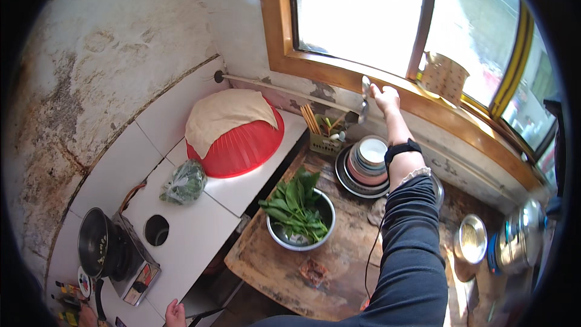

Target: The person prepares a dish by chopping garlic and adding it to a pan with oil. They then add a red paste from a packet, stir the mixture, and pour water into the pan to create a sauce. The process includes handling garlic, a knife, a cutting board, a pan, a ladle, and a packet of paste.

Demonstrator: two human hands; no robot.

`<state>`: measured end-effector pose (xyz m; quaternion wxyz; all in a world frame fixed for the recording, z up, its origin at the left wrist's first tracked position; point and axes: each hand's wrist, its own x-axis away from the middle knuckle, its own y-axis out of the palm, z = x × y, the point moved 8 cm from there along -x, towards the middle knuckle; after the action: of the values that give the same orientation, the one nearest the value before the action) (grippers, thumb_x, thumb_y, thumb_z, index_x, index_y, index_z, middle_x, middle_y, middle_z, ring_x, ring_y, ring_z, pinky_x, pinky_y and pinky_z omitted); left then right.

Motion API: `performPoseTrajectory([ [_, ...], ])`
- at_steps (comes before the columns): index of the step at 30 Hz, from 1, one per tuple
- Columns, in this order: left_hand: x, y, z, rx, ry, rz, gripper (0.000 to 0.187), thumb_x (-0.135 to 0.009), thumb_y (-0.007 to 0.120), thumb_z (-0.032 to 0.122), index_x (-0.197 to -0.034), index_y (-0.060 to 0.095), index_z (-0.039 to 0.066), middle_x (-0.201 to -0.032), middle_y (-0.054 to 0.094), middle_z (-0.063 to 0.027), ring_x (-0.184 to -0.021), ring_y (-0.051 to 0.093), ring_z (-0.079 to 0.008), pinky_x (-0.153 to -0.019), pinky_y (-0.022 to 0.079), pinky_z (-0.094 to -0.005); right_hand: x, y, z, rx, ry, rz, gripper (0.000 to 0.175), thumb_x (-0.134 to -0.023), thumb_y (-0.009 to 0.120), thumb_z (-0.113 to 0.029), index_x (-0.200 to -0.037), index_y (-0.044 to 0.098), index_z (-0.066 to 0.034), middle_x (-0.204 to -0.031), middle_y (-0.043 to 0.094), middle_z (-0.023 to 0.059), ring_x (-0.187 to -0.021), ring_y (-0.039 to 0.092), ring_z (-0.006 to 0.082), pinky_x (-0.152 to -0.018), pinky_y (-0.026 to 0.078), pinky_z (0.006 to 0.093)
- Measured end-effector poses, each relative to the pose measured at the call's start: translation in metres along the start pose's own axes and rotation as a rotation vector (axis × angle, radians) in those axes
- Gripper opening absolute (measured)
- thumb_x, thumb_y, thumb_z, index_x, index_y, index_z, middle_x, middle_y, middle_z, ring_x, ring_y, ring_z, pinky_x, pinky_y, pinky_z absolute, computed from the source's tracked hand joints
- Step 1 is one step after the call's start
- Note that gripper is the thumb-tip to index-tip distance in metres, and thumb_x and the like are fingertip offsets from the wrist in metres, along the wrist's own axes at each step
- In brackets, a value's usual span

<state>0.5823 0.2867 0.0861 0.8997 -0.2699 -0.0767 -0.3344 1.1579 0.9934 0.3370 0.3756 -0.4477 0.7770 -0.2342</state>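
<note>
My right hand (386,97) reaches out over the back of the wooden table, up to the window ledge. A shiny metal utensil (365,100), spoon-like in shape, is held at its fingertips. Below and to its left stands a green utensil basket (325,143) with chopsticks and other utensils. Stacked bowls (373,151) sit under my forearm. Only the fingers of my left hand (175,313) show at the bottom edge, near the white tiled counter (199,227); whether they hold anything is hidden. Leafy greens (295,204) fill a metal bowl (333,222) on the wooden table (263,263).
A black frying pan (96,240) with pale bits inside stands on a portable gas stove (136,281). Behind it are a round counter hole (157,230), a bag of greens (185,182) and a cloth-draped red basket (240,150). Metal pots (517,236) stand right.
</note>
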Motion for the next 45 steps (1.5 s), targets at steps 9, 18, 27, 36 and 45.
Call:
performPoseTrajectory([
  [9,-0.011,0.064,0.022,-0.139,0.108,-0.065,0.046,-0.086,0.056,0.024,-0.122,0.044,-0.002,-0.096,0.06,-0.0103,-0.086,0.056,-0.0154,-0.073,0.046,-0.0265,-0.092,0.126,0.014,0.369,-0.016,-0.065,0.065,-0.072,0.051,-0.062,-0.123,0.049,-0.0207,-0.115,0.054,0.0155,-0.104,0.053,0.0317,-0.09,0.042,0.0396],
  [18,-0.012,0.086,0.036,-0.088,0.041,-0.022,0.043,-0.083,0.058,0.011,-0.123,0.043,0.004,-0.104,0.057,-0.0128,-0.096,0.056,-0.0178,-0.084,0.046,-0.0303,-0.147,0.181,0.042,0.838,-0.33,0.252,0.025,-0.08,0.042,-0.021,-0.081,0.063,-0.0057,-0.088,0.064,0.0086,-0.079,0.063,0.0226,-0.066,0.05,0.0377],
  [27,-0.005,0.068,0.082,-0.118,0.188,0.004,0.041,-0.083,0.058,0.012,-0.121,0.045,0.004,-0.104,0.057,-0.0148,-0.094,0.058,-0.0201,-0.081,0.047,-0.0305,0.005,0.015,-0.116,-0.326,-0.924,0.201,0.035,-0.093,0.034,-0.007,-0.128,0.041,-0.0033,-0.123,0.05,0.012,-0.115,0.047,0.0224,-0.095,0.039,0.0308],
  [36,0.062,0.059,0.216,-0.095,1.199,0.147,0.046,-0.073,0.066,0.01,-0.116,0.051,0.005,-0.119,0.049,-0.0123,-0.114,0.044,-0.0295,-0.092,0.04,-0.0377,0.32,-0.093,-0.228,-0.502,-1.064,-0.33,0.033,-0.09,0.037,-0.001,-0.122,0.047,-0.002,-0.125,0.046,0.0163,-0.116,0.044,0.0275,-0.099,0.034,0.0372],
  [45,0.111,0.007,0.097,-0.004,0.649,-0.081,0.04,-0.082,0.056,0.016,-0.116,0.04,0.004,-0.07,0.056,-0.0184,-0.066,0.057,-0.0345,-0.06,0.043,-0.043,0.714,-0.1,-0.33,-0.776,-1.114,-0.982,0.034,-0.076,0.049,0.009,-0.106,0.059,-0.0039,-0.117,0.05,0.0189,-0.113,0.047,0.0324,-0.095,0.037,0.0379],
])
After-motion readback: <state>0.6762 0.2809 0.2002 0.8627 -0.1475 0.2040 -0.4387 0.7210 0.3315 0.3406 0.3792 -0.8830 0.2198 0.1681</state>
